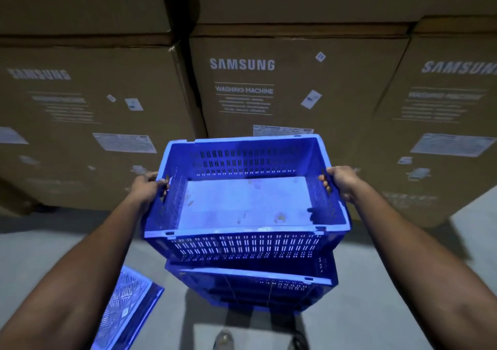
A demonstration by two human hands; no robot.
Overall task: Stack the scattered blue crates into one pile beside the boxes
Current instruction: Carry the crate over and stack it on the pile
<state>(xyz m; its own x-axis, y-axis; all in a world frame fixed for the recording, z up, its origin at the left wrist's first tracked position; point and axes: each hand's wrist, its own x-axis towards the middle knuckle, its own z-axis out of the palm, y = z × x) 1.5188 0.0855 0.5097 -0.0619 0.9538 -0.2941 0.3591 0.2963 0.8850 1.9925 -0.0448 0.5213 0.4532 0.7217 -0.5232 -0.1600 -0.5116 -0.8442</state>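
Note:
An empty blue slotted crate [242,244] is held level in front of me, open side up. My left hand [146,187] grips its left handle slot and my right hand [341,183] grips its right handle slot. Directly under it stands a pile of blue crates [250,287] on the grey floor, just in front of the cardboard boxes [269,86]. Whether the held crate touches the pile I cannot tell. Another blue crate [126,306] lies at the lower left, tipped on its side.
Tall brown washing machine boxes form a wall across the back, stacked in two rows. A dark gap [185,27] runs between the left and middle boxes. Grey floor [376,296] spreads to the right of the pile. My shoe [223,340] shows at the bottom edge.

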